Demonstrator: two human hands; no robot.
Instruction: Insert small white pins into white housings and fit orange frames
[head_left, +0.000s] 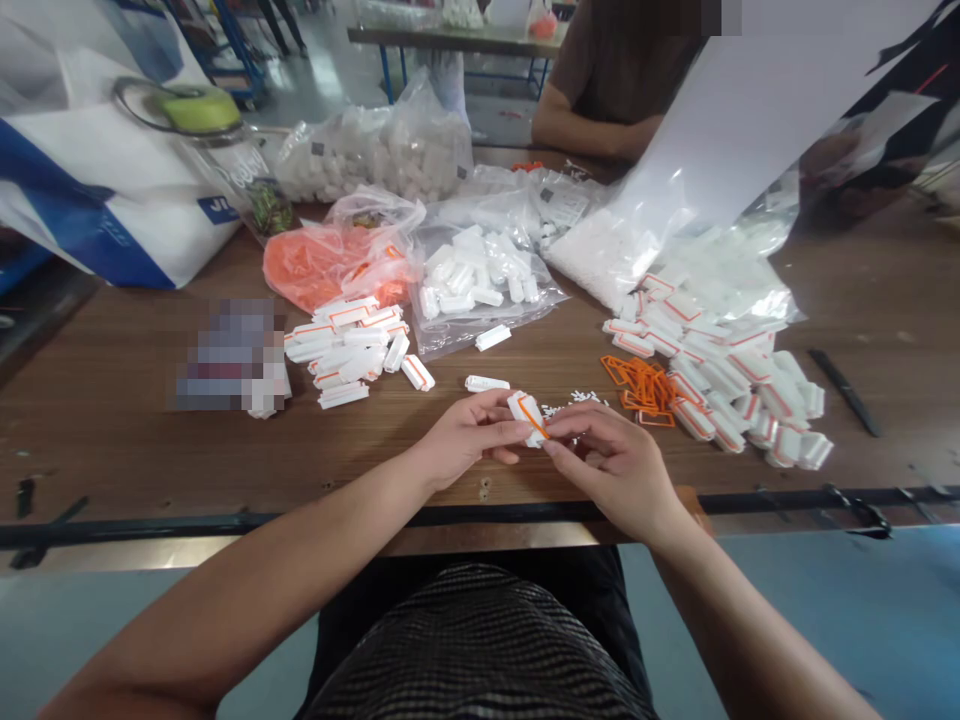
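Between my two hands, above the near part of the table, is a small white plastic housing [524, 410] with an orange band running along it. My left hand [480, 432] grips the housing between thumb and fingers. My right hand [611, 455] pinches its lower right end, where the orange band meets the fingertips; the exact contact is hidden. Just behind my fingers lie tiny white parts [581, 402] and a single white housing [487, 384]. Loose orange frames [641, 388] are heaped to the right of my right hand.
Finished-looking white pieces with orange edges form a left pile [352, 345] and a right pile [735, 375]. Behind are an open bag of white housings [472, 270], a bag of orange parts [315, 265] and a bottle [225, 150]. A black knife-like tool [844, 390] lies right. Another person sits opposite.
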